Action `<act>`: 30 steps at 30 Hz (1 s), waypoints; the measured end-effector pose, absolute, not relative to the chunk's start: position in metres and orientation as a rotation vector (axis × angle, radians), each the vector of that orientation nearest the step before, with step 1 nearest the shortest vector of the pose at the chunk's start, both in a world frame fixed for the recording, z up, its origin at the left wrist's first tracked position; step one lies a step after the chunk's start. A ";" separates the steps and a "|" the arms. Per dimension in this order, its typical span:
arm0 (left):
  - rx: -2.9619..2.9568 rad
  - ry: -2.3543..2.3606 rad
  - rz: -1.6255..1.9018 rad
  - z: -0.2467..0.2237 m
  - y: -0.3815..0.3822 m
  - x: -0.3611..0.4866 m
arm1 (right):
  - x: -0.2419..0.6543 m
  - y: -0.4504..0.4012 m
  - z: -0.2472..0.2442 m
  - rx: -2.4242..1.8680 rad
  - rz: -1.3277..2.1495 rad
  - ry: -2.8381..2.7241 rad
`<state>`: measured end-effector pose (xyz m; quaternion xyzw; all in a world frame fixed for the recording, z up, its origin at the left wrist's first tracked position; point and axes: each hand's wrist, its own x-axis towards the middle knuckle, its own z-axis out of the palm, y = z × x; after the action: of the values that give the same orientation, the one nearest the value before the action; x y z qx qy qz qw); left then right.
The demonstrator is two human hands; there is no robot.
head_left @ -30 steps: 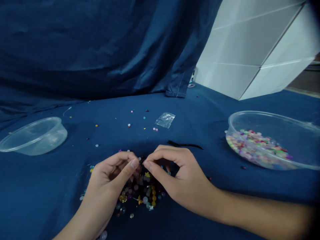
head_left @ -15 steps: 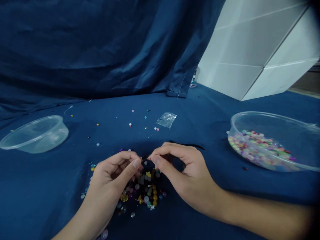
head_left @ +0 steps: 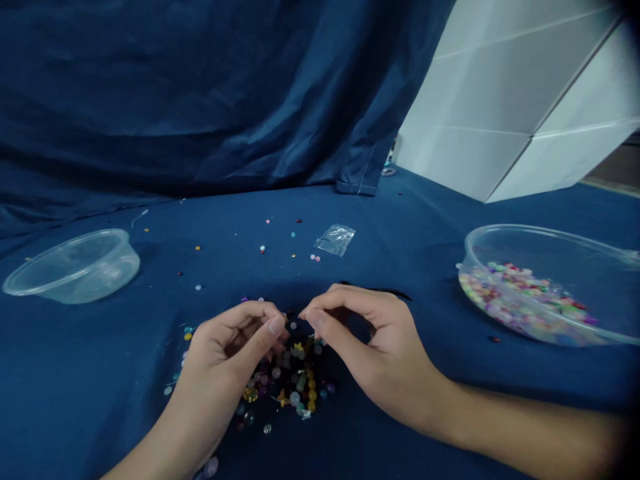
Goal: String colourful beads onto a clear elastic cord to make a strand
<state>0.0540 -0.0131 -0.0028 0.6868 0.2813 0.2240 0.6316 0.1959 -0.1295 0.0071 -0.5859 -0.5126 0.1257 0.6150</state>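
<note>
My left hand point(head_left: 223, 360) is closed in a pinch, thumb against forefinger, above the left part of a heap of mixed beads point(head_left: 277, 373). Facing it, my right hand point(head_left: 373, 340) pinches thumb and forefinger together over the heap's far right side. A small gap separates the two sets of fingertips. Whatever either pinch holds is too small to make out. Below the hands lie a short row of amber-yellow beads point(head_left: 311, 390), a yellow star-shaped bead point(head_left: 299, 347) and a pale round bead point(head_left: 295, 399). My left hand hides part of the heap.
A clear plastic bowl point(head_left: 115, 270) stands at left; another clear bowl point(head_left: 473, 250) at right contains many coloured beads point(head_left: 520, 287). A small clear plastic bag point(head_left: 336, 240) and scattered beads lie on the blue cloth point(head_left: 400, 247). A white box point(head_left: 480, 100) stands at the back right.
Both hands keep nearly the same pose, the fingertips slightly farther apart. The whole scene has shifted a little to the right in view.
</note>
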 end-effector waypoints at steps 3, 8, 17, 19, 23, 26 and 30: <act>1.572 0.645 0.508 -0.004 -0.013 0.054 | 0.196 -0.129 0.007 -1.341 0.301 -1.185; 1.588 0.636 0.487 -0.003 -0.013 0.053 | 0.195 -0.130 0.008 -1.331 0.289 -1.233; 1.569 0.654 0.488 -0.002 -0.014 0.054 | 0.195 -0.130 0.008 -1.326 0.263 -1.240; 1.567 0.636 0.498 -0.002 -0.015 0.054 | 0.195 -0.130 0.008 -1.328 0.261 -1.242; 1.563 0.632 0.517 -0.001 -0.016 0.053 | 0.195 -0.130 0.008 -1.332 0.258 -1.246; 1.570 0.654 0.514 0.000 -0.015 0.053 | 0.194 -0.130 0.009 -1.330 0.264 -1.244; 1.587 0.663 0.501 0.001 -0.015 0.053 | 0.194 -0.130 0.009 -1.323 0.260 -1.246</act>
<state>0.0534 -0.0154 0.0012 0.6915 0.2891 0.2182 0.6251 0.1940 -0.1296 0.0087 -0.5724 -0.5391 0.1127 0.6075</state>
